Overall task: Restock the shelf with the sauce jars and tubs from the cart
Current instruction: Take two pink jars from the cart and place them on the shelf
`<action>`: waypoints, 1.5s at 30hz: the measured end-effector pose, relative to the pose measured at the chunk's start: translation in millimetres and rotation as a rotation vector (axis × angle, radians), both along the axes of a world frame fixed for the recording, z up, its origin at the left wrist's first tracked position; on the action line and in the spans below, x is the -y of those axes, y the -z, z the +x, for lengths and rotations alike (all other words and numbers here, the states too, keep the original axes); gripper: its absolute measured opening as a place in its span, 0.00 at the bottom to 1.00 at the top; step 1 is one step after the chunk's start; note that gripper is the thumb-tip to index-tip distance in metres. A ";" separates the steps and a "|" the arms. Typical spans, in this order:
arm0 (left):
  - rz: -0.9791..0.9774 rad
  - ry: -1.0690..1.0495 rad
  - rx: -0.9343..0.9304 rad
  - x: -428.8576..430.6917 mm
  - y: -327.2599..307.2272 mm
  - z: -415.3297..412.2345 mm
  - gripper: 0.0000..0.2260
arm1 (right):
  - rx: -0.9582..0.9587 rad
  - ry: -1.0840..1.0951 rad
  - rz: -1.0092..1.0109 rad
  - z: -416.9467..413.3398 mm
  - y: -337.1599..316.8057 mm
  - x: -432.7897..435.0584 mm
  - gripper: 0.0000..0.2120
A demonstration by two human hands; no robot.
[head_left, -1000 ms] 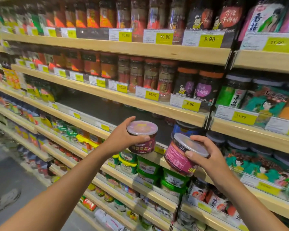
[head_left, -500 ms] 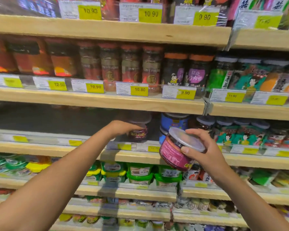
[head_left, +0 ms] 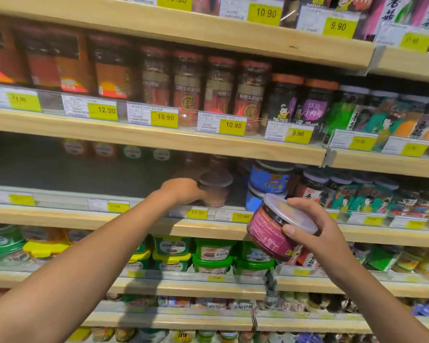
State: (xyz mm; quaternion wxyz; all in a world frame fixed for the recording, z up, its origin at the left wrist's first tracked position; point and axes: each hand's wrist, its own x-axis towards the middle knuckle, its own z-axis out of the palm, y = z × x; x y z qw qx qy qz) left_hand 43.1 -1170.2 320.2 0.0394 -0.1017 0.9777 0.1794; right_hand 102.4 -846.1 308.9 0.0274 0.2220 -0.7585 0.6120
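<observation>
Head view: we are facing a wall of wooden shelves, and we are holding our left hand (head_left: 181, 191) out over the front lip of the shelf (head_left: 84, 216) with the yellow price tags (head_left: 196, 213), in its shadowed space. There the left hand is gripping a small tub (head_left: 215, 194) with a pale lid, our fingers curling round its left side, though blur is hiding the fingertips. This tub is standing upright on the shelf board, just behind the tags and just to the left of two stacked blue tubs (head_left: 269, 180). To its left the shelf is lying dark, with a few blurred jars (head_left: 104, 149) showing at the back. We are holding our right hand (head_left: 315, 231) in front of the shelf edge, apart from the board, and it is gripping a second tub (head_left: 268, 236) with a magenta label and a clear lid. Our thumb is pressing on the rim of the lid and our fingers are wrapping round the far side. This tub is tilting, its lid facing up and to the right. Below it, green-lidded tubs (head_left: 213, 258) are sitting in a row on the next shelf down, and tall red-labelled jars (head_left: 218, 90) are standing on the shelf above.
</observation>
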 end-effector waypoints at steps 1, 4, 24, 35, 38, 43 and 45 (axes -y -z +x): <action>-0.011 0.001 -0.029 1.4 2.8 -2.8 0.23 | -0.003 0.003 0.007 0.2 1.0 0.2 0.37; 0.017 0.032 -0.040 -2.2 2.1 -4.5 0.20 | 0.004 -0.009 -0.001 2.9 5.2 -1.0 0.32; -0.006 0.233 -0.366 6.0 4.2 -66.3 0.34 | -0.008 0.038 0.047 12.7 11.4 -14.9 0.32; 0.533 0.304 -0.700 -56.3 3.8 103.3 0.08 | 0.075 0.115 -0.007 2.9 -15.1 50.3 0.36; 0.539 0.234 -0.652 -64.5 19.7 119.1 0.14 | 0.043 0.221 0.097 -3.2 -22.5 78.6 0.42; 0.534 0.143 -0.659 -49.8 22.4 104.1 0.31 | 0.056 0.146 0.067 -7.5 -27.3 108.1 0.46; 0.556 0.107 -0.669 -39.4 20.2 96.3 0.33 | 0.125 0.052 -0.062 -4.1 -28.7 114.3 0.35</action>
